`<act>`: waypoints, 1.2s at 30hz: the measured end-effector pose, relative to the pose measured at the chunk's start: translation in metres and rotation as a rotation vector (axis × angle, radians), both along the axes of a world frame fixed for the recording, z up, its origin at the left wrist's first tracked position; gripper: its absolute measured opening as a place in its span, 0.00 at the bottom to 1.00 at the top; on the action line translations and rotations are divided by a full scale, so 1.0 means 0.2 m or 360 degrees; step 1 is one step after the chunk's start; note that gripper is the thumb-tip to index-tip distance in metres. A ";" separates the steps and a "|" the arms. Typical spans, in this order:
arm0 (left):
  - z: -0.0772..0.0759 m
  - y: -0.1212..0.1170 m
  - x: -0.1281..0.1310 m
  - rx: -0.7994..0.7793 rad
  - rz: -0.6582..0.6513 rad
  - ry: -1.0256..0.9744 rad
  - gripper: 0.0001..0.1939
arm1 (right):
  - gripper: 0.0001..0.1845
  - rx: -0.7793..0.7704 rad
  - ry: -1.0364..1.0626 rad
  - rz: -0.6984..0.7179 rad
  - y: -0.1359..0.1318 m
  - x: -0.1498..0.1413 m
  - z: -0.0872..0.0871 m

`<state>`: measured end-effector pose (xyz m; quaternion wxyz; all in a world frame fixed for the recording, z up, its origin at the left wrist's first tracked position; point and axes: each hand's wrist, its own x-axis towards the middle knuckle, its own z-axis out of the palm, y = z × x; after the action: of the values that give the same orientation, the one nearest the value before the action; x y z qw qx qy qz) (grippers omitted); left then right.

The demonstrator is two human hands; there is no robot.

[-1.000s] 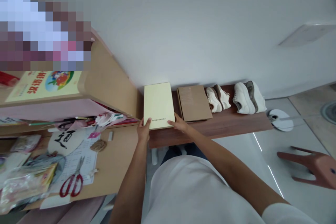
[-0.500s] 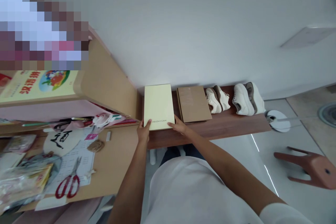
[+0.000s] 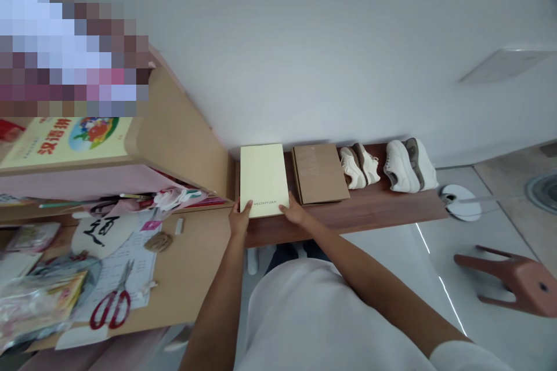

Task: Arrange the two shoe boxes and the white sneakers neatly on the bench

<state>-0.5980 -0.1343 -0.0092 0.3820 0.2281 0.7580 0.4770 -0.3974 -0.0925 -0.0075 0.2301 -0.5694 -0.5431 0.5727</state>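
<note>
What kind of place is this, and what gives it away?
Probably a room in a home: two pairs of white shoes sit on a wooden bench against the wall, and a cluttered desk holds red-handled scissors and papers.

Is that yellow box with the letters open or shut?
Shut, it seems: the yellow box shows a flat, unbroken top, with no opening in view.

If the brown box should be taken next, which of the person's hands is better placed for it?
Probably the right hand: it grips the yellow box at the side nearer the brown box; the left hand grips the opposite side.
</note>
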 end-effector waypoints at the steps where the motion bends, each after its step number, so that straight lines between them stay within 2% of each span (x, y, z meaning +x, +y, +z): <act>1: 0.02 0.00 -0.01 -0.0029 -0.0002 0.0082 0.30 | 0.46 0.0021 -0.0096 0.0018 -0.01 0.01 0.02; 3: 0.06 0.00 0.00 -0.0034 0.0022 0.0255 0.35 | 0.47 0.0161 -0.0198 0.0065 -0.04 0.06 0.08; 6: 0.15 0.02 0.08 0.0144 -0.0030 0.0385 0.38 | 0.45 0.0555 -0.0187 0.0066 -0.05 0.18 0.18; 8: 0.20 0.05 0.19 0.0301 -0.0161 0.0344 0.38 | 0.43 0.0765 -0.0229 -0.0009 -0.02 0.29 0.24; 10: 0.24 0.09 0.32 0.0401 -0.0305 0.0249 0.37 | 0.42 0.0876 -0.0320 -0.0111 0.02 0.40 0.28; 14: 0.24 0.16 0.57 0.0415 -0.0500 0.0091 0.35 | 0.43 0.0941 -0.0493 -0.0247 0.13 0.63 0.30; 17: 0.19 0.21 0.72 0.0309 -0.0584 0.0010 0.34 | 0.43 0.0904 -0.0550 -0.0286 0.19 0.77 0.25; 20: 0.12 0.27 0.83 0.0112 -0.0613 -0.0040 0.38 | 0.44 0.0779 -0.0541 -0.0309 0.22 0.88 0.20; 24: 0.07 0.34 0.89 -0.0125 -0.0599 -0.0034 0.45 | 0.46 0.0599 -0.0482 -0.0279 0.27 0.97 0.14; 27: 0.05 0.39 0.91 -0.0215 -0.0498 -0.0016 0.46 | 0.48 0.0484 -0.0443 -0.0238 0.31 1.00 0.11; 31: 0.02 0.42 0.93 -0.0226 -0.0317 -0.0109 0.39 | 0.48 0.0300 -0.0416 -0.0211 0.35 1.00 0.07; 34: 0.00 0.41 0.95 -0.0205 -0.0324 -0.0297 0.29 | 0.49 0.0177 -0.0376 -0.0244 0.38 0.99 0.06; 36: 0.00 0.40 0.97 -0.0173 -0.0343 -0.0349 0.27 | 0.50 0.0109 -0.0368 -0.0292 0.39 0.98 0.06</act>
<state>-0.4037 -0.0543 -0.0095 0.5232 0.2337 0.7076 0.4135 -0.2013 -0.0144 0.0055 0.2366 -0.6707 -0.5308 0.4608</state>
